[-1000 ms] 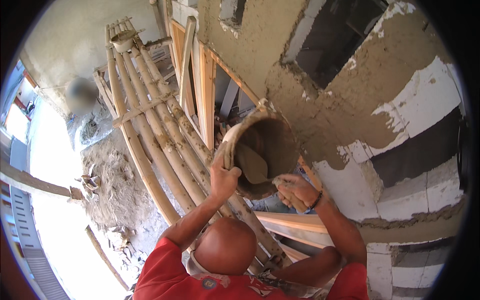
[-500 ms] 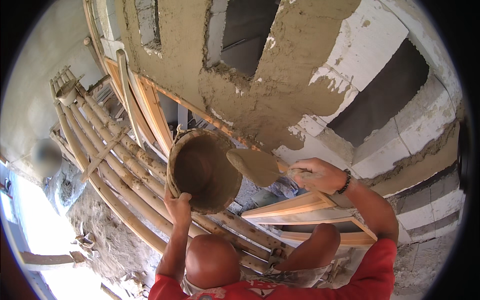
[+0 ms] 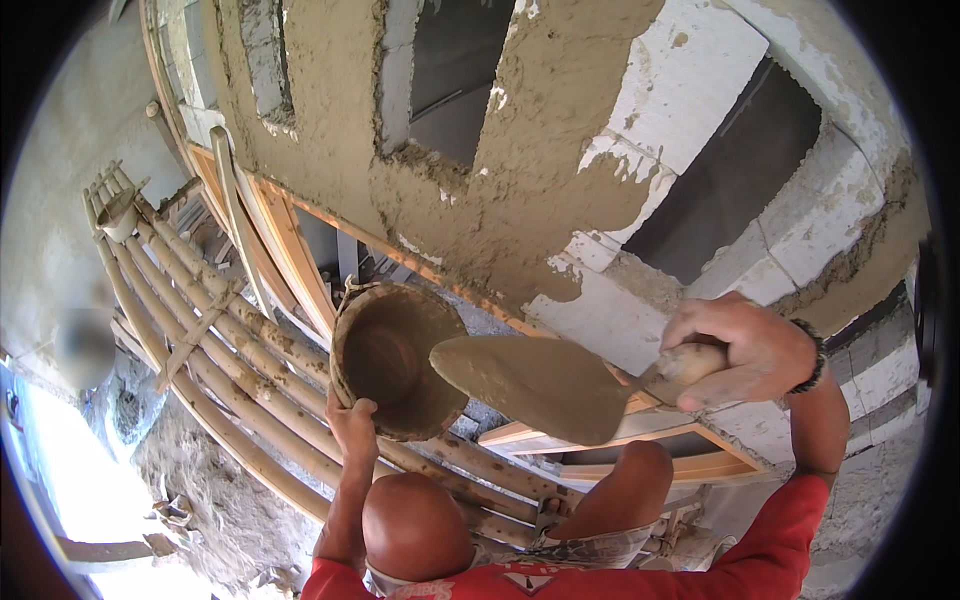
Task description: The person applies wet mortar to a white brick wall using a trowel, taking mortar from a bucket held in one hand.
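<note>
My left hand (image 3: 353, 428) grips the rim of a mortar-caked bucket (image 3: 435, 310), which is tilted so its inside faces up at me. Wet mortar (image 3: 380, 362) coats the bucket's inner wall and bottom. In my right hand (image 3: 745, 350) is the rounded handle of a trowel (image 3: 535, 385), fingers wrapped round it. Mortar covers the trowel's broad blade, and its tip overlaps the bucket's right edge in the picture. Whether the tip touches the bucket I cannot tell.
A block wall (image 3: 690, 90), partly coated with fresh plaster (image 3: 545, 130), has several openings. Scaffold poles (image 3: 225, 375) run below me, with a second bucket (image 3: 118, 217) at their far left end. Wooden frames (image 3: 300, 250) stand under the plastered wall. My bent knee (image 3: 415, 520) is near the bucket.
My right hand has moved right and up toward the camera with the trowel, whose blade looks larger. The bucket stays in my left hand, and the whole view has shifted slightly.
</note>
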Motion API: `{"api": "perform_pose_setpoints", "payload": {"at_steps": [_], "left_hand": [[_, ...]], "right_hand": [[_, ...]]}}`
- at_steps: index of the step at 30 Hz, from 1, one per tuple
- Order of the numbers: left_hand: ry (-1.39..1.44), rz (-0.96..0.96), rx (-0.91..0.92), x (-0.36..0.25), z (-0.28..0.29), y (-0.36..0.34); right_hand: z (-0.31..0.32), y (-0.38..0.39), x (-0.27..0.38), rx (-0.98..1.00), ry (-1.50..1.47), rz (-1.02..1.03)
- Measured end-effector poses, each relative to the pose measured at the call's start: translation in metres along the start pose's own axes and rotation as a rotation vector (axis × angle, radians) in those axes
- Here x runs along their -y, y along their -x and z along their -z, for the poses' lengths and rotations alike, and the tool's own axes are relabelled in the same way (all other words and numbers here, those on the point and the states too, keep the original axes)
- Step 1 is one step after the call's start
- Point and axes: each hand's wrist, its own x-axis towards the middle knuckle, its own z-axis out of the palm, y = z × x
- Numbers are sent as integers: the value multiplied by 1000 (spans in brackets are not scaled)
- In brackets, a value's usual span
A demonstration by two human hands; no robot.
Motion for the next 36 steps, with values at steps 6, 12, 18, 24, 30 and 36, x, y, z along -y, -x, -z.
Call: {"api": "perform_pose_setpoints", "payload": {"at_steps": [6,12,18,24,30,36], "left_hand": [[-20,26,-4,7,6,-2],[12,87,4,3,4,10],[72,134,-23,11,10,12],[143,157,-15,26,7,20],[80,105,72,9,24,15],[44,118,169,-6,25,6]], "right_hand": [[13,4,-27,-70,-199,-319],[70,55,-29,-809,18,-397],[-16,12,-48,-323,-211,-466],[-172,-47,-112,261,-416,-515],[-225,-112,-115,245,-854,-594],[-243,-174,-129,-20,-287,-155]]}}
